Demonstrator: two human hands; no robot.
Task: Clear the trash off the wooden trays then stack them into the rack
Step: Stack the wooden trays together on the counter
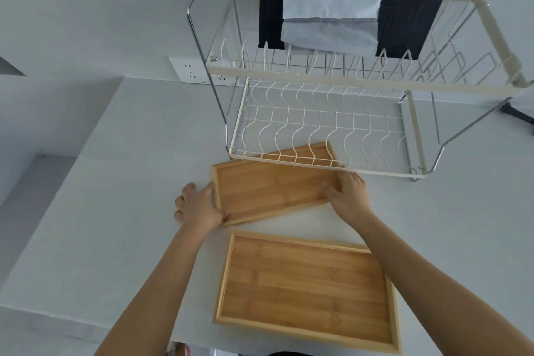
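Note:
Two bare wooden trays lie on the white counter. The far tray [268, 188] is skewed, and its far edge reaches under the front of the wire rack's lower tier [320, 127]. My left hand [196, 205] grips its left short edge. My right hand [348, 193] holds its right end, fingers resting inside the rim. The near tray [306, 289] lies flat between my forearms, untouched. No trash shows on either tray.
The two-tier dish rack stands at the back; its upper tier [361, 78] carries black cloths [404, 23] and white cloths [329, 9]. A wall socket [190, 69] sits left of the rack. The counter's left edge [52, 191] drops to a lower ledge.

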